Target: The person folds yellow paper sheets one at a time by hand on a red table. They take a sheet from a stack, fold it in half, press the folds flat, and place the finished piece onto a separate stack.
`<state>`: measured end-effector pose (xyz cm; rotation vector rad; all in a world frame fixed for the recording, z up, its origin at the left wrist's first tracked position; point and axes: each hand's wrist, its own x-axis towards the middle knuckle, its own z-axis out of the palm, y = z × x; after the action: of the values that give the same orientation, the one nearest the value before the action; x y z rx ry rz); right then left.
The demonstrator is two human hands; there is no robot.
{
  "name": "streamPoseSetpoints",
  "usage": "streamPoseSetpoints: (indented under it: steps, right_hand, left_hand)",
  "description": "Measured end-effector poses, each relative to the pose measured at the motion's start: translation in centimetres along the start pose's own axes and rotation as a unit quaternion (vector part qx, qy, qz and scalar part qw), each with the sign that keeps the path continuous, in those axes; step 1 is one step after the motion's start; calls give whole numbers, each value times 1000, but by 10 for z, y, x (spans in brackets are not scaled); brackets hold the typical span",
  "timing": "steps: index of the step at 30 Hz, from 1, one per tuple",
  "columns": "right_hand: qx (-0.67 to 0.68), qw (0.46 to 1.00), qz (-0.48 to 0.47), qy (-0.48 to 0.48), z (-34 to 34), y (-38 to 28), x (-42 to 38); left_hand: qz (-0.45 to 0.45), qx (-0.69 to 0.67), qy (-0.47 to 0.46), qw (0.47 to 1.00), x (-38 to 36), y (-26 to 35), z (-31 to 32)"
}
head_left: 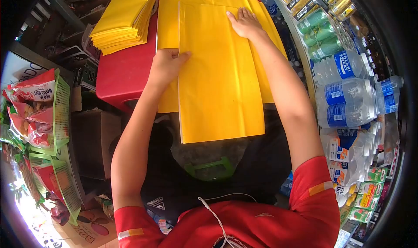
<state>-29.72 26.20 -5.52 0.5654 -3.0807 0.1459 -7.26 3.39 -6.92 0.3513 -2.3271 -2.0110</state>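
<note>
A long folded yellow sheet (213, 86) lies before me, its near end hanging past the table edge over my lap. Beneath it, a wider yellow sheet (167, 23) shows along both sides. My left hand (167, 65) pinches the upper sheet's left edge, thumb on top and the other fingers curled, partly hidden. Near the far right corner, my right hand (246, 25) rests flat on the yellow material with fingers stretched out. Both sheets lie on a red plastic table (119, 76).
A stack of folded yellow sheets (122, 15) sits at the table's far left. Shelves of bottles (348, 95) and drink cans (318, 34) line the right side. Green baskets (63, 113) of snack packets stand at left, beside a cardboard box (96, 139). A green stool (211, 168) shows below.
</note>
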Motion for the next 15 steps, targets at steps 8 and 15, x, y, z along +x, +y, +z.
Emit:
streamPoseSetpoints:
  steps: [8, 15]
  right_hand:
    - [35, 999, 25, 1, -8, 5, 1]
    - [105, 984, -147, 10, 1, -76, -80]
  left_hand:
    - [-5, -28, 7, 1000, 0, 12, 1]
    - [34, 33, 73, 996, 39, 23, -7]
